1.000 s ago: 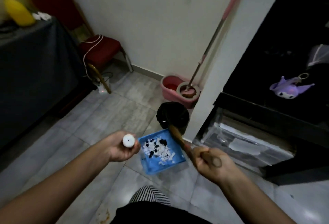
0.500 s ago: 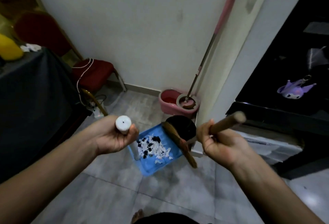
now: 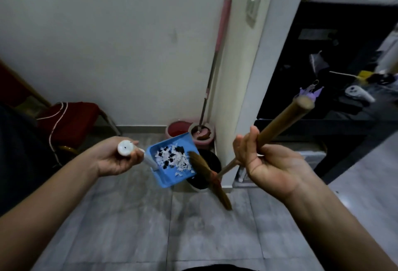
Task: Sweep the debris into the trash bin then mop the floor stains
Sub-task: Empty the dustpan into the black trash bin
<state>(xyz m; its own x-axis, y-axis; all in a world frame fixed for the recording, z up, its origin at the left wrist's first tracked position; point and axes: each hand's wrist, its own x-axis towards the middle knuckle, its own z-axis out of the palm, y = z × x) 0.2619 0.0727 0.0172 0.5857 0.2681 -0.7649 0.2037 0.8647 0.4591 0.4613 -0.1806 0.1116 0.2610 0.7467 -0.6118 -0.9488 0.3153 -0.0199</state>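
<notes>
Left hand (image 3: 114, 158) grips the dustpan (image 3: 158, 176) by its handle, keeping the debris (image 3: 172, 157) level beside the trash bin (image 3: 212, 161) (not yet tipped); right hand (image 3: 271, 165) clasps the broom (image 3: 280, 121), its bristles guarding the pan's right edge.

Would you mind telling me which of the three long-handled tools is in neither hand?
The mop, its pink-and-metal pole leaning in the corner from the pink bucket. The left hand grips the dustpan handle; the right hand grips the broom.

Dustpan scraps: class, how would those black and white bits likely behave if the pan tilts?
The scraps look small, thin and loose, so probably light and quick to slide. The dustpan looks smooth, so few should stick. Some may flutter past the trash bin.
</notes>
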